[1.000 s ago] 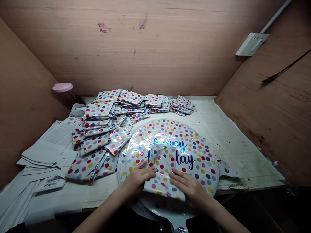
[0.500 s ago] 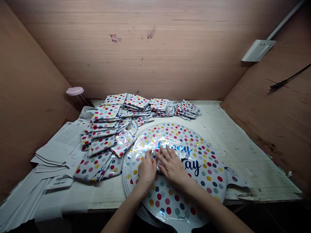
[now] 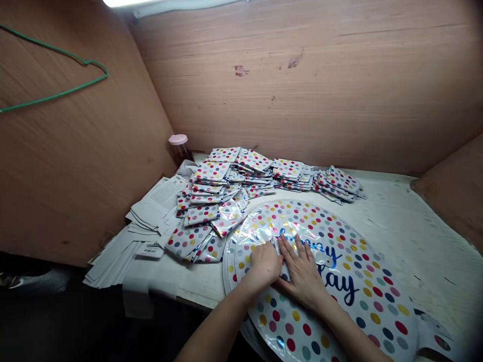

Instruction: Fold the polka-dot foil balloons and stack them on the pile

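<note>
Flat round foil balloons (image 3: 287, 322) with coloured dots and blue lettering lie in a pile at the table's front. A small folded foil balloon (image 3: 285, 271) rests on top, mostly covered by my hands. My left hand (image 3: 266, 264) is closed, its curled fingers at the left side of the folded piece. My right hand (image 3: 304, 274) lies flat on it, fingers stretched out and pressing down.
Several stacks of folded dotted balloons (image 3: 211, 171) stand along the back and left. White printed cards (image 3: 151, 213) lie at the left edge. Behind them is a jar with a pink lid (image 3: 178, 140). A green hanger (image 3: 90, 63) hangs on the left wall.
The view has swung left, bringing the hanger and lamp into sight. My left fingers have curled in more, and my right hand has flattened out over the folded balloon.
</note>
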### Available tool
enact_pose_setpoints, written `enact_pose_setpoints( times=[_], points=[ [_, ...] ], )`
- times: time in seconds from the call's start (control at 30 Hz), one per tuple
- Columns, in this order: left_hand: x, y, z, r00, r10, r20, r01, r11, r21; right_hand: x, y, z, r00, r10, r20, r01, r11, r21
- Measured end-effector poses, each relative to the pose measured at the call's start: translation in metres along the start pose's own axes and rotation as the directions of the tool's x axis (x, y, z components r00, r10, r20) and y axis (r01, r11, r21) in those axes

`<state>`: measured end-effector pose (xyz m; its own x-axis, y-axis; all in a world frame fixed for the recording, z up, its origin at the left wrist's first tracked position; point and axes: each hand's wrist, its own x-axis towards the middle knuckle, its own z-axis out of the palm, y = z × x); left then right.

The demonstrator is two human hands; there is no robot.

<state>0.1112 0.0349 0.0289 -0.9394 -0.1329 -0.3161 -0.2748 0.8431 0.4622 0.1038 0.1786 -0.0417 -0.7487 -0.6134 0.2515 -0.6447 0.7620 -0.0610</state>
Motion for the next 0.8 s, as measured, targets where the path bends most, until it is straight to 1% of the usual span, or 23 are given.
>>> enact_pose_setpoints(
  times=[0.07, 0.13, 0.2, 0.27, 0.3, 0.33, 0.37, 0.43, 0.47, 0.5, 0.57, 0.6, 0.63, 0.7, 0.73, 0.8],
  points=[
    [-0.006, -0.001, 0.01, 0.998, 0.014, -0.054, -0.016, 0.999, -0.031, 0.0, 0.0, 0.0, 1.0, -0.003, -0.011, 0.003, 1.0, 0.004],
    [-0.012, -0.004, 0.021, 0.993, 0.002, -0.118, -0.014, 0.995, -0.103, 0.001, -0.001, -0.002, 1.0, -0.009, -0.025, 0.009, 1.0, 0.021],
    [-0.015, -0.009, 0.03, 0.988, -0.016, -0.155, -0.021, 0.972, -0.235, 0.003, -0.003, -0.005, 0.998, -0.027, -0.049, 0.029, 0.999, 0.041],
    [-0.014, -0.021, 0.028, 0.979, -0.014, -0.203, -0.068, 0.917, -0.392, 0.002, -0.004, -0.01, 0.996, -0.038, -0.082, 0.042, 0.998, 0.055],
    [-0.012, -0.03, 0.021, 0.972, -0.02, -0.235, -0.097, 0.874, -0.475, 0.001, -0.004, -0.012, 0.995, -0.034, -0.096, 0.04, 0.997, 0.059],
    [-0.009, -0.042, 0.01, 0.963, -0.037, -0.267, -0.121, 0.825, -0.552, -0.002, -0.004, -0.016, 0.994, -0.026, -0.108, 0.032, 0.998, 0.061],
    [-0.006, -0.058, -0.004, 0.952, -0.084, -0.294, -0.121, 0.779, -0.615, -0.006, -0.004, -0.019, 0.993, -0.015, -0.114, 0.022, 0.998, 0.064],
    [0.002, -0.096, -0.041, 0.922, -0.227, -0.315, -0.063, 0.712, -0.699, -0.018, -0.002, -0.023, 0.993, 0.004, -0.118, 0.005, 0.997, 0.073],
    [0.006, -0.117, -0.062, 0.882, -0.329, -0.338, -0.003, 0.713, -0.701, -0.025, 0.0, -0.025, 0.993, 0.008, -0.119, 0.001, 0.997, 0.078],
    [0.011, -0.138, -0.081, 0.849, -0.391, -0.355, 0.041, 0.719, -0.694, -0.032, 0.001, -0.025, 0.992, 0.01, -0.123, 0.0, 0.997, 0.082],
    [0.022, -0.175, -0.113, 0.795, -0.482, -0.368, 0.127, 0.726, -0.676, -0.044, 0.0, -0.025, 0.991, 0.012, -0.134, -0.001, 0.997, 0.079],
    [0.028, -0.188, -0.125, 0.778, -0.508, -0.369, 0.163, 0.73, -0.663, -0.048, -0.002, -0.025, 0.99, 0.009, -0.14, 0.001, 0.997, 0.073],
    [0.034, -0.198, -0.133, 0.762, -0.531, -0.371, 0.197, 0.736, -0.648, -0.052, -0.004, -0.024, 0.989, 0.002, -0.145, 0.007, 0.998, 0.065],
    [0.044, -0.208, -0.141, 0.731, -0.557, -0.394, 0.248, 0.755, -0.607, -0.06, -0.011, -0.024, 0.989, -0.024, -0.146, 0.031, 0.998, 0.048],
    [0.047, -0.208, -0.142, 0.715, -0.56, -0.419, 0.265, 0.771, -0.579, -0.064, -0.014, -0.023, 0.989, -0.049, -0.139, 0.055, 0.998, 0.042],
    [0.049, -0.203, -0.137, 0.674, -0.554, -0.489, 0.283, 0.805, -0.521, -0.076, -0.017, -0.021, 0.983, -0.153, -0.104, 0.157, 0.987, 0.034]
  ],
)
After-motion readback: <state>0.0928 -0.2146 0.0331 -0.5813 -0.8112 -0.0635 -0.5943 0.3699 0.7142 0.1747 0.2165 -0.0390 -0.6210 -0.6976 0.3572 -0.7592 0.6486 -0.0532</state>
